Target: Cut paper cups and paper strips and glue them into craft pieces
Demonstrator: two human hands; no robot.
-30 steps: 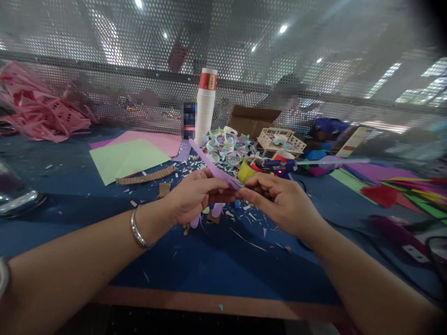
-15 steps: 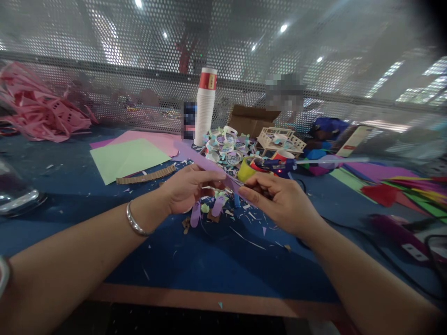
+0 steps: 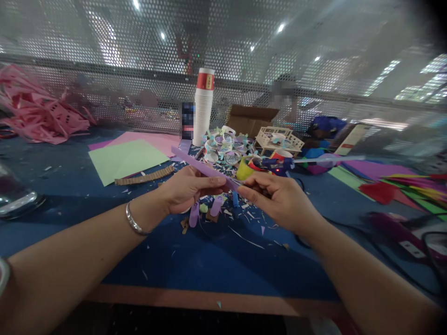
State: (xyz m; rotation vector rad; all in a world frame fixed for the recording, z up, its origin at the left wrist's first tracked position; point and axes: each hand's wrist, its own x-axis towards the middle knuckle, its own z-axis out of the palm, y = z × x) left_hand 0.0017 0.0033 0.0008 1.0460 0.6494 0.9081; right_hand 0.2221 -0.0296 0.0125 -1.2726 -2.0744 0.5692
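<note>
A long strip of purple paper [image 3: 195,163] slants down across the middle, pinched near its lower end between the thumb and fingers of my left hand [image 3: 185,188]. My right hand [image 3: 275,197] is curled around a small pair of scissors [image 3: 236,182]. Only their thin blades show, at the strip's right end; the fingers hide the handles. Below the hands lie purple paper cut-outs [image 3: 217,204] with drawn faces and a small light-green piece [image 3: 204,208], among many paper scraps.
Behind the hands stand a tall stack of paper cups [image 3: 203,107], a pile of decorated paper rings [image 3: 226,146] and a blue glue gun [image 3: 279,164] with a lit red light. Green paper sheets [image 3: 129,160] and a corrugated cardboard strip [image 3: 145,177] lie left. A black cable [image 3: 359,237] crosses the right.
The purple strip has shifted slightly and its far end sits a little lower and left. Left fingers have closed together more beneath the strip. The right hand has hardly moved.
</note>
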